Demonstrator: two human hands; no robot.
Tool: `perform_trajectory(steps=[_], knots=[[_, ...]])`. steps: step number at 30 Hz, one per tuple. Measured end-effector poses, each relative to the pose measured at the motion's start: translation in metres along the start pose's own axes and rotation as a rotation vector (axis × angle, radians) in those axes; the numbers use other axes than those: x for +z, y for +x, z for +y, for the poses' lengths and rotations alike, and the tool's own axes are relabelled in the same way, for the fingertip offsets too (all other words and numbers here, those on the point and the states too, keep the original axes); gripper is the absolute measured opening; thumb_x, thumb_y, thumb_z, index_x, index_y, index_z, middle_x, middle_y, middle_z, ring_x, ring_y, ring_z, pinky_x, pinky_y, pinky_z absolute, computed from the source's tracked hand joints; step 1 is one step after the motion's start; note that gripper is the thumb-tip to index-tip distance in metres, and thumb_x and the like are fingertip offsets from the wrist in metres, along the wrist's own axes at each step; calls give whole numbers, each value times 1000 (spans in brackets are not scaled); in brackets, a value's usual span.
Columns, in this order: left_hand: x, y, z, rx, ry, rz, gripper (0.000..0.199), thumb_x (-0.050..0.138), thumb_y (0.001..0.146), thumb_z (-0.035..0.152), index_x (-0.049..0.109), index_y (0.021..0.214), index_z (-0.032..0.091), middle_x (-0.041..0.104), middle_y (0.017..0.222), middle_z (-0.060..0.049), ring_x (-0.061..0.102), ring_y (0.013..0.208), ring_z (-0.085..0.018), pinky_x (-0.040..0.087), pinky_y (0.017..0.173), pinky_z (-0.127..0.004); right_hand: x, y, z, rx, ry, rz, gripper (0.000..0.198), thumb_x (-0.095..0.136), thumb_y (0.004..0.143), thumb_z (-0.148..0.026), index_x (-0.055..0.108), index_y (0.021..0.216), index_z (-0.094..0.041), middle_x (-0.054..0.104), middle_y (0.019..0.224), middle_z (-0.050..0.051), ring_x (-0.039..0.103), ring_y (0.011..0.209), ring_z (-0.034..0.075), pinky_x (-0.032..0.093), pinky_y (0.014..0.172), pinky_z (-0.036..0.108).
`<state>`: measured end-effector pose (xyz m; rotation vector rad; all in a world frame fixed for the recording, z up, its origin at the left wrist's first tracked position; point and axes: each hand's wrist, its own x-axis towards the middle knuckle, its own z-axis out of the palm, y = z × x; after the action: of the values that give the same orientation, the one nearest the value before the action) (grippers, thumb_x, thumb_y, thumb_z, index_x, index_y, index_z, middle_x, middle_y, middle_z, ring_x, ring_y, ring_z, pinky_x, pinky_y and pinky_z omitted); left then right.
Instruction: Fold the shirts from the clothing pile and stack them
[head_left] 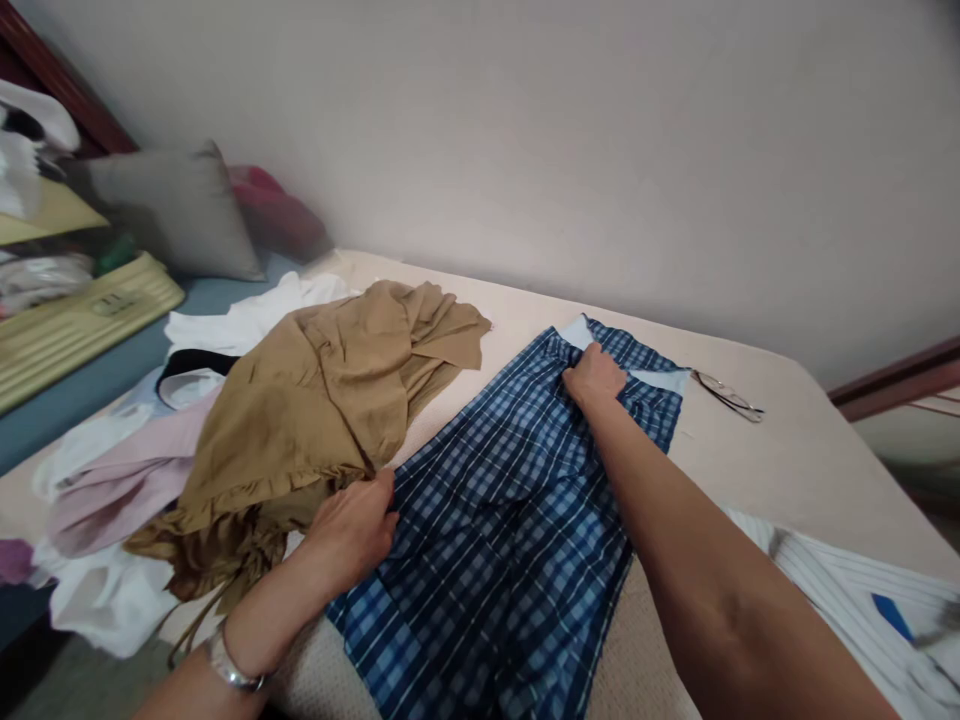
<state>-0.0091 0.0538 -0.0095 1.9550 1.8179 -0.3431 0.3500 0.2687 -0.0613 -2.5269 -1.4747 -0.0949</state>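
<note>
A pair of blue plaid pants point(510, 480) lies spread on the pale bed cover, its gathered waistband toward the wall and its lower part running out of the bottom of the view. At the waistband, my right hand point(595, 375) is closed on the cloth, with pale blue lining or cloth showing on both sides of it. My left hand point(356, 525) pinches the left side edge of the pants, fingers curled; a silver bracelet is on that wrist. Close beside it lies a crumpled brown garment point(315, 380) with a ruffled edge.
Eyeglasses point(727, 396) rest right of the waistband. Striped white cloth point(862, 600) lies at lower right. White and pink clothes point(135, 475) are heaped at left, near a grey cushion point(172, 210) and a yellow plastic bin point(90, 310). A wall point(570, 150) stands behind.
</note>
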Motion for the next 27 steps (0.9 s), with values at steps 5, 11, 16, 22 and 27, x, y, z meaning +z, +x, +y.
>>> perform_trajectory(steps=[5,11,16,22,27], knots=[[-1,-1,1,-5,0,-5,25,53,94,26,57,117,20,74,111,-13,70,102,-28,47,80,-36,3,5,7,-114,28,84,28,54,90,-18,57,117,-14,65,114,19,66,101,30,45,87,39],[-4,-2,5,-22,37,-14,21,53,94,25,57,114,20,74,108,-13,71,101,-29,47,79,-36,10,-2,18,-94,47,155,31,56,93,-30,57,118,-11,63,116,21,60,104,31,41,91,41],[-2,-1,4,-12,39,-19,22,50,93,24,56,114,19,74,107,-15,71,101,-31,48,79,-38,8,-26,0,-344,74,265,50,40,102,-50,56,130,-12,57,134,22,45,129,35,30,108,49],[-5,-9,24,-29,119,164,23,43,96,21,58,113,18,72,108,-16,70,101,-33,52,87,-45,29,-41,-20,-447,55,-136,70,26,103,-63,38,157,-21,28,167,15,23,151,37,21,118,59],[21,-9,54,346,-19,502,46,33,105,33,50,142,13,46,157,-19,40,148,-28,36,120,-45,9,-40,-13,-481,88,-274,74,28,100,-69,38,158,-23,26,169,14,20,154,37,20,120,62]])
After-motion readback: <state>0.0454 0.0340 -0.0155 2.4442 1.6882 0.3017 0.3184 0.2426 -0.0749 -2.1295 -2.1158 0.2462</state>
